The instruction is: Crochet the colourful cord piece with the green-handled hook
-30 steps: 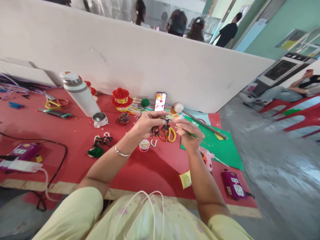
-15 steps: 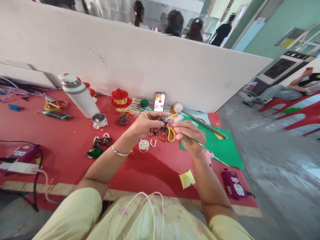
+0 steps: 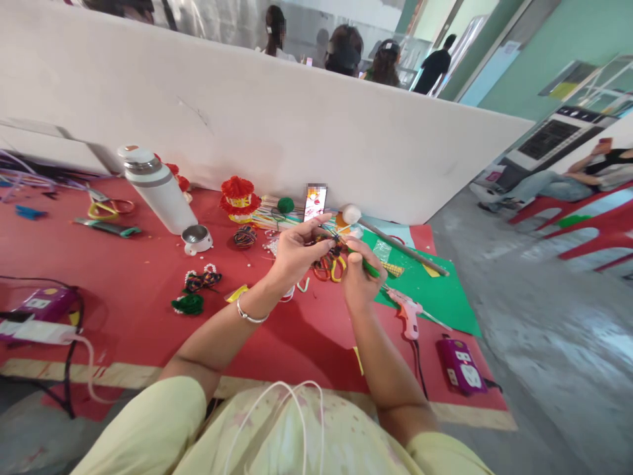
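My left hand [image 3: 300, 254] pinches a small piece of dark multicoloured yarn [image 3: 337, 241] between thumb and fingers, above the table. Closed around a slim green-handled crochet hook [image 3: 370, 267], my right hand [image 3: 363, 277] is close beside it. The hook's front end meets the yarn, and its tip is too small to make out. Below the hands lie scissors with yellow and orange handles [image 3: 338, 269], partly covered by yarn. A small pale U-shaped piece [image 3: 303, 285] rests nearby. The phone [image 3: 315, 201] stands lit behind my left fingers.
On the left stand a white thermos [image 3: 158, 191] and its cup [image 3: 196, 239]. A pink glue gun [image 3: 408, 311] and a purple power strip [image 3: 461, 366] lie right, by a green sheet [image 3: 445, 300]. A white partition [image 3: 247, 125] closes the back; people sit beyond it.
My right hand has moved left and turned, so the hook's green handle and the glue gun now show. My left hand has shifted slightly right and down, its fingers more raised.
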Demonstrator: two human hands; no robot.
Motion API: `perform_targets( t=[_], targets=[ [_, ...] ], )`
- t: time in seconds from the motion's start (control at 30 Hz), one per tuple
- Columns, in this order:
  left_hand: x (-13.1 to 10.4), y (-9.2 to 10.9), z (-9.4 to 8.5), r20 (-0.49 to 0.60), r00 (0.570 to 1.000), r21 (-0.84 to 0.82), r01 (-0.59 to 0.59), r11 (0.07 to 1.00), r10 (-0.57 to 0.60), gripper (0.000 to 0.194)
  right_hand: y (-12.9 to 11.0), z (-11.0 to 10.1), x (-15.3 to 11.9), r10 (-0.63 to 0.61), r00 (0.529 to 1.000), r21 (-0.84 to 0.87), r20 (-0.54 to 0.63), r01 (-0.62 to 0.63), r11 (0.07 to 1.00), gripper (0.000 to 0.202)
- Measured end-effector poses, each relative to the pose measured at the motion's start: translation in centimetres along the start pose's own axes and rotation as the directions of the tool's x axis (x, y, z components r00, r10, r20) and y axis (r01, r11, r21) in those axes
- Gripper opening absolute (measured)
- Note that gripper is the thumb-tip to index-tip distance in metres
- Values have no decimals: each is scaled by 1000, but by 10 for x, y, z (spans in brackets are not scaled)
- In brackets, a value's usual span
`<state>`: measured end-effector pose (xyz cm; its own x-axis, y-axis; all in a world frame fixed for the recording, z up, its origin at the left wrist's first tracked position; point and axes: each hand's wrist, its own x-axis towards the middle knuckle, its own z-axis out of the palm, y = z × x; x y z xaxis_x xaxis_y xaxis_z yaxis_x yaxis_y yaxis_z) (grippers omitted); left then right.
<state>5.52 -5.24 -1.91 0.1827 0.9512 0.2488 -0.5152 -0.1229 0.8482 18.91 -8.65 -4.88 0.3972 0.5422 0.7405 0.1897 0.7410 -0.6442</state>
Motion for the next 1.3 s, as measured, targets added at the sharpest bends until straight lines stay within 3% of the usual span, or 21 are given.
perform_targets(
  t=[0.13, 0.33, 0.47, 0.63, 0.7, 0.77, 0.87, 0.93, 1.1, 1.3],
  targets=[
    [0, -1, -2, -4, 1000, 29, -21, 999, 21, 54, 1, 0, 0, -8, 1000, 33, 3, 8, 999, 12],
    [4, 2, -2, 26, 997, -14, 75, 997, -75, 57, 5, -4, 1, 29, 999, 37, 21, -30, 999, 14],
    [4, 0, -2, 4, 1000, 99, -13, 995, 13, 57, 4, -8, 6, 64, 996, -47, 70, -61, 997, 19],
    [1, -5, 4, -68, 991, 231, -97, 968, 116, 51, 8, -2, 3, -187, 977, -222, 107, 207, 953, 17],
    [1, -5, 7, -81, 996, 138, -34, 990, 46, 51, 12, 2, -1, -274, 959, -234, 74, 284, 930, 20],
    [2, -3, 7, -65, 993, 7, 96, 995, -95, 53, 16, 4, -3, -296, 953, -221, 56, 301, 928, 20],
    [5, 4, 0, -5, 959, -117, 280, 953, -283, 55, 18, 1, -1, -283, 954, -168, 98, 296, 940, 19],
    [7, 9, -6, 37, 938, -137, 346, 928, -344, 54, 18, -5, 4, -271, 949, -139, 160, 294, 946, 20],
    [11, 12, -18, 88, 930, -93, 365, 926, -357, 51, 15, -23, 19, -295, 897, -102, 330, 344, 933, 23],
    [12, 13, -16, 110, 934, -67, 347, 935, -339, 48, 11, -34, 26, -361, 844, -70, 397, 420, 905, 33]
  ],
)
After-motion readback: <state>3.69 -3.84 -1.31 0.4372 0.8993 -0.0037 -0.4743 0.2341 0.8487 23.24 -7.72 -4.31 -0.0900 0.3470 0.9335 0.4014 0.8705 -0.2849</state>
